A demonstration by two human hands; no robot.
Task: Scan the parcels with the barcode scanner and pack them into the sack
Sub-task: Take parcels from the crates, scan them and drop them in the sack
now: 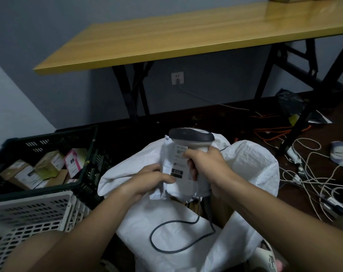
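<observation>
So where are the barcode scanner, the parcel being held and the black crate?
barcode scanner (192,135): head view, on its dark head.
parcel (176,172): head view, on its label.
black crate (49,137): head view, on its far rim.

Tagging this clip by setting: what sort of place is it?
Probably an improvised parcel-sorting corner in a plain room, not a warehouse: a black crate of labelled boxes on the floor, a white sack, and a folding table above loose cables.
</observation>
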